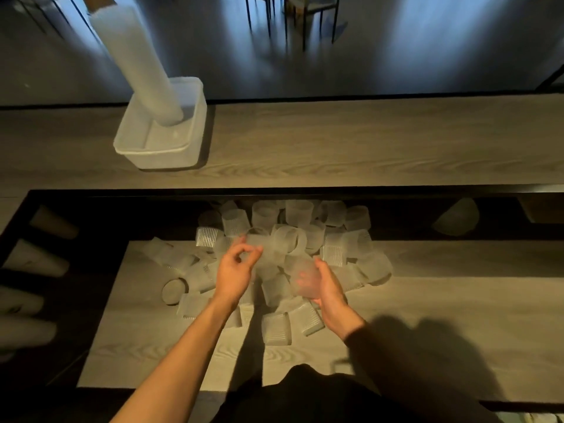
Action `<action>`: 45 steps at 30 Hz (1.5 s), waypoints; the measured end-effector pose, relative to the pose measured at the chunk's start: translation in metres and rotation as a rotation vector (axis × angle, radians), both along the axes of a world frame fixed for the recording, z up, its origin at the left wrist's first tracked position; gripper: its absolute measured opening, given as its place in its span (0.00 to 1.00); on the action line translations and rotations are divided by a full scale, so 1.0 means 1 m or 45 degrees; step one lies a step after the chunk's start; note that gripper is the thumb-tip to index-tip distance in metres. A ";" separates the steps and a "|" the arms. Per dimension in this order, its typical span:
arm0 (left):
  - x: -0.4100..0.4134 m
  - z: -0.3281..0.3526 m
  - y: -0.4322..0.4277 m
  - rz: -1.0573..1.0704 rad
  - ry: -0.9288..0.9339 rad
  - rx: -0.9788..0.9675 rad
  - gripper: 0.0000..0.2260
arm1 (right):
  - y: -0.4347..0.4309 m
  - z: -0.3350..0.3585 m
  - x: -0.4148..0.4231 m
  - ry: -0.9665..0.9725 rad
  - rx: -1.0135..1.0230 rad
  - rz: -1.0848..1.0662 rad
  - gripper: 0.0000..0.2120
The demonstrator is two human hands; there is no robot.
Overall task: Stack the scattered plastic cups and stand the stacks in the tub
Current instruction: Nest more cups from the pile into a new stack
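My right grip (328,288) clasps a frosted translucent plastic cup (303,277); left grip (236,270) curls, blurred, and whether it holds anything I can't tell.

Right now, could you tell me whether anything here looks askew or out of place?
Yes: the tall cup stack in the tub leans steeply leftward instead of standing upright; it looks liable to topple.

Loose cups (293,215) heap the table (442,315) before me, packed back under the edge of the higher counter (351,141), leaving no gap through the middle. Bare wood lies nearer me and right of my right hand (331,293), which holds one cup (305,279). On the counter a tall stack (137,62) fills the far right corner of the tub (152,154); its near left part is open.
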State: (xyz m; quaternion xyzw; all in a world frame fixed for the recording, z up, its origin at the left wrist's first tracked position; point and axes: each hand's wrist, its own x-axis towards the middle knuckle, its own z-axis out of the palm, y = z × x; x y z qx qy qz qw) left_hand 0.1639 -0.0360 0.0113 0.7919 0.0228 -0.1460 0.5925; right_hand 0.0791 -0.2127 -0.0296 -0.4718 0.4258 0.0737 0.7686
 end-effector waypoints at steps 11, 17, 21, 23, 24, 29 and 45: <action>-0.063 -0.004 -0.034 -0.063 0.253 -0.375 0.30 | -0.005 0.022 -0.021 -0.093 -0.148 0.049 0.16; -0.071 -0.014 -0.051 -0.410 0.235 -0.251 0.27 | -0.021 0.017 -0.043 -0.180 -0.284 0.195 0.14; -0.077 -0.007 -0.065 -0.511 0.312 -0.197 0.29 | -0.021 0.016 -0.033 -0.124 -0.321 0.198 0.14; -0.075 -0.008 -0.063 -0.598 0.345 -0.172 0.31 | -0.021 0.015 -0.026 -0.077 -0.270 0.200 0.15; -0.071 -0.010 -0.059 -0.624 0.337 -0.166 0.30 | -0.021 0.015 -0.025 -0.051 -0.212 0.183 0.16; -0.061 -0.029 -0.032 -0.531 0.071 0.040 0.10 | -0.030 0.002 -0.027 -0.007 0.016 -0.010 0.24; -0.129 -0.072 -0.060 -1.409 -0.060 0.946 0.37 | -0.056 -0.023 -0.066 0.055 -0.061 -0.213 0.30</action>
